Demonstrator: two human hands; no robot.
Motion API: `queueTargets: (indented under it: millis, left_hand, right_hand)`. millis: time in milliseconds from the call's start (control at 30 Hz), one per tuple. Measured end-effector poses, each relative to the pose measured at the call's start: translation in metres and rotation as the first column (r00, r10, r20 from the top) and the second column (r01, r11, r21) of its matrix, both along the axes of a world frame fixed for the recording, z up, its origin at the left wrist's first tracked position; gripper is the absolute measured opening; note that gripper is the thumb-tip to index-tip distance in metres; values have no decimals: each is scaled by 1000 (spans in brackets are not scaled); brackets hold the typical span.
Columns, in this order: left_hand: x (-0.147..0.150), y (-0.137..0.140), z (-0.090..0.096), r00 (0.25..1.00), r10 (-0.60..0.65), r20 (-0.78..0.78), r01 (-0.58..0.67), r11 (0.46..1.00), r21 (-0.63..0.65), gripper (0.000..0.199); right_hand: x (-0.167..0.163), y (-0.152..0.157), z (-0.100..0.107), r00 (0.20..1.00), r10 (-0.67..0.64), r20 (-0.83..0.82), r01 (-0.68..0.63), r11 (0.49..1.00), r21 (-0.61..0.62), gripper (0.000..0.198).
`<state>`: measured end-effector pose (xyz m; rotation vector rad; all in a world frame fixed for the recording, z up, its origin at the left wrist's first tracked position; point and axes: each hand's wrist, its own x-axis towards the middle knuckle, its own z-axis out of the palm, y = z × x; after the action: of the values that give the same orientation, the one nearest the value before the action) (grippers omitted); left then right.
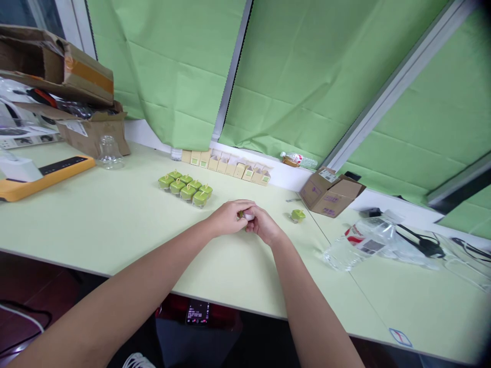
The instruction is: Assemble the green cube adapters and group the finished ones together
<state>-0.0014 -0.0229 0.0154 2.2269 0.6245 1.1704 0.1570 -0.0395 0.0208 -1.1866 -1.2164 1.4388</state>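
Note:
Above the table, my left hand [227, 217] and my right hand [263, 223] meet, fingers curled around one small object. Between the fingers shows a pale rounded part of this small pale-and-green piece [249, 216]; the rest is covered, so its kind is unclear. To the left stand several small clear jars with green square tops [187, 191], set close together in two rows, each with a little stick-like knob. One more green-topped jar [297, 215] stands alone to the right of my hands.
Several small beige boxes [226, 164] line the back edge. A carton [330, 192] and a large clear bottle [362, 241] stand right, with cables [425, 243] behind. At left are an orange-edged device [69, 169], a clear plastic bottle piece [109, 153] and stacked cardboard boxes [90, 76].

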Motion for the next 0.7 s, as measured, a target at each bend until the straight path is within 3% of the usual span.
queueTargets:
  millis: [233, 467, 700]
  left_hand:
    - [-5, 2, -3, 1000, -27, 12, 28, 994, -106, 56]
    - [-6, 3, 0, 998, -42, 40, 47, 988, -147, 52]
    - [-7, 21, -6, 979, -1, 206, 61, 956, -286, 46]
  right_hand:
    - [1, 1, -2, 995, 54, 89, -47, 995, -83, 13]
    - [4, 1, -2, 994, 85, 61, -80, 994, -79, 12]
    - [9, -5, 11, 987, 145, -63, -143, 989, 31, 49]
